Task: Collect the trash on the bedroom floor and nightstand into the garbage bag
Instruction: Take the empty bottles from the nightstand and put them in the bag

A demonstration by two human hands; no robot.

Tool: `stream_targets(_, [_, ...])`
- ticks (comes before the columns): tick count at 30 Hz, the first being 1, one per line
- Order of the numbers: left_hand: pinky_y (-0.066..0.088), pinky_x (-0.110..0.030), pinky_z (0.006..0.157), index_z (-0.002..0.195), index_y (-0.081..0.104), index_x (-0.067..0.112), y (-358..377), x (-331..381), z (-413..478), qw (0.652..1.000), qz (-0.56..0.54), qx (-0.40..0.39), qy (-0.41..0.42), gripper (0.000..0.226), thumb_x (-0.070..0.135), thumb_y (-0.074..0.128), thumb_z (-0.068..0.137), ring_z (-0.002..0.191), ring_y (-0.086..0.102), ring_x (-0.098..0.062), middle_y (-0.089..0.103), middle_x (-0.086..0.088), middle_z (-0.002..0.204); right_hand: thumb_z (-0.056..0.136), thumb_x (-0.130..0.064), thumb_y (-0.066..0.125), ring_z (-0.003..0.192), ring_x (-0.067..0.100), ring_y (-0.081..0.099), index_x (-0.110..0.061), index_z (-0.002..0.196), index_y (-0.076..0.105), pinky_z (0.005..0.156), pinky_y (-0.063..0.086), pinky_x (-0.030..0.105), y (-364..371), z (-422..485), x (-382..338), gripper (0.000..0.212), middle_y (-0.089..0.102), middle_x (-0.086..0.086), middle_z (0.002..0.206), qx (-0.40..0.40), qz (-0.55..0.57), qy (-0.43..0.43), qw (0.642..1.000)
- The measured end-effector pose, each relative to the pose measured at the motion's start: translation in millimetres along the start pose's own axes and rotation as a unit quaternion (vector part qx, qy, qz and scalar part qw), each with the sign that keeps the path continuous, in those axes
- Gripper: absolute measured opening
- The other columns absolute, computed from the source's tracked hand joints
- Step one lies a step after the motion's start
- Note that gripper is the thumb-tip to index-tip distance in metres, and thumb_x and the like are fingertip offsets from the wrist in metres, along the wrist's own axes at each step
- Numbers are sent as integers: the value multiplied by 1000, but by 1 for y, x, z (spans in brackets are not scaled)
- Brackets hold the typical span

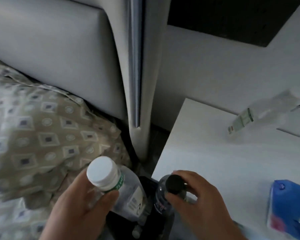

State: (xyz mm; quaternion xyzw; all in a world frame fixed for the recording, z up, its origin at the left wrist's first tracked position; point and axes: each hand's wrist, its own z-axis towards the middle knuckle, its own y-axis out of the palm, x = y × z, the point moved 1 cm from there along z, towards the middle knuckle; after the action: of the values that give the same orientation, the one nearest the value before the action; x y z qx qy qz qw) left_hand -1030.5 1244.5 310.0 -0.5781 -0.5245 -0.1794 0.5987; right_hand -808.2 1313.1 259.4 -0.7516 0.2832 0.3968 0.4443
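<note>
Gripping a bottle apiece, the person is standing over the gap between bed and nightstand. Nearest, the left hand [87, 203] is curling its fingers and thumb round the neck of a clear bottle with a white cap [102, 172], holding it upright with the cap tipping toward the camera. Just right of it, the right hand [194, 200] is pinching a dark-capped bottle [164, 193] by the shoulder, also upright. Both bottles are hanging directly above something black and glossy in the near gap, which looks to me like the garbage bag [145, 220]; its mouth is not clearly showing, so I cannot tell how wide it is gaping. Judging from that, the drop is straight down, no reach needed, and both hands are equally close. Farther right on the white nightstand [206, 144] a blue packet [291, 205] is lying at the near right edge. Farther still, a clear empty bottle with a green label [260, 115] is lying on its side, long axis running near-left to far-right, well apart from both hands, the right hand being nearer
</note>
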Motion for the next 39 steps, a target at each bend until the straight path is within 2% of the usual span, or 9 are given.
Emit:
stream_targets(4, [43, -28, 78, 96, 54, 53, 10, -79, 7, 992, 54, 3, -113, 49, 17, 77, 73, 99, 65, -13, 67, 21, 97, 72, -36, 77, 104, -8, 56, -65, 85, 54, 93, 45, 15, 66, 1, 30, 40, 60, -36, 100, -55, -12, 34, 998])
stream_targets(6, [42, -30, 78, 103, 57, 36, 25, -118, 16, 986, 46, 16, -161, 36, 16, 73, 78, 100, 62, -15, 66, 15, 96, 75, -36, 75, 105, -7, 54, -62, 86, 51, 95, 45, 17, 98, 6, 48, 37, 50, -41, 98, -99, -33, 56, 993])
stream_targets(9, [41, -31, 71, 101, 53, 24, 50, -173, 30, 975, 61, 11, -214, 21, 23, 67, 84, 92, 59, -18, 61, 7, 90, 76, -36, 74, 101, -7, 57, -43, 105, 63, 93, 48, 20, 136, 19, 84, 32, 58, -33, 97, -96, -53, 91, 990])
stream_targets(13, [41, -30, 70, 104, 51, 23, 78, -224, 44, 971, 59, -27, -232, 20, 28, 62, 87, 90, 57, -18, 57, 8, 89, 80, -36, 70, 109, 5, 58, -34, 118, 62, 94, 46, 25, 172, 41, 125, 39, 64, -18, 113, -73, -84, 122, 986])
stream_targets(17, [37, -24, 80, 120, 51, 17, 105, -258, 53, 969, 38, -31, -243, 33, 22, 61, 90, 98, 54, -17, 55, 5, 102, 84, -36, 65, 106, 10, 59, -34, 112, 64, 81, 39, 20, 193, 61, 160, 29, 66, -13, 111, -67, -128, 119, 982])
stream_targets(21, [43, -27, 84, 120, 53, 25, 128, -293, 58, 957, 23, -36, -285, 38, 30, 65, 85, 102, 61, -19, 65, 1, 109, 87, -35, 61, 108, 13, 59, -29, 113, 62, 79, 36, 19, 209, 77, 182, 27, 65, -9, 111, -78, -148, 130, 977])
stream_targets(25, [51, -32, 85, 104, 58, 29, 136, -315, 66, 962, 66, -27, -263, 33, 45, 66, 76, 97, 63, -19, 66, 4, 101, 88, -39, 58, 117, 18, 55, -23, 122, 59, 92, 40, 24, 227, 103, 199, 37, 62, -2, 123, -48, -162, 121, 978])
stream_targets(31, [52, -42, 88, 108, 56, 29, 136, -327, 66, 973, 88, -37, -210, 50, 57, 60, 68, 101, 61, -20, 63, 4, 106, 90, -40, 56, 120, 23, 53, -15, 125, 54, 96, 39, 26, 256, 115, 205, 43, 59, 7, 127, -72, -161, 129, 976])
stream_targets(39, [47, -28, 83, 104, 58, 31, 123, -314, 64, 978, 33, -47, -199, 36, 31, 77, 73, 97, 60, -9, 64, 11, 100, 80, -38, 68, 132, 19, 41, -16, 142, 32, 110, 32, 28, 244, 98, 198, 74, 43, 5, 143, -70, -141, 152, 976])
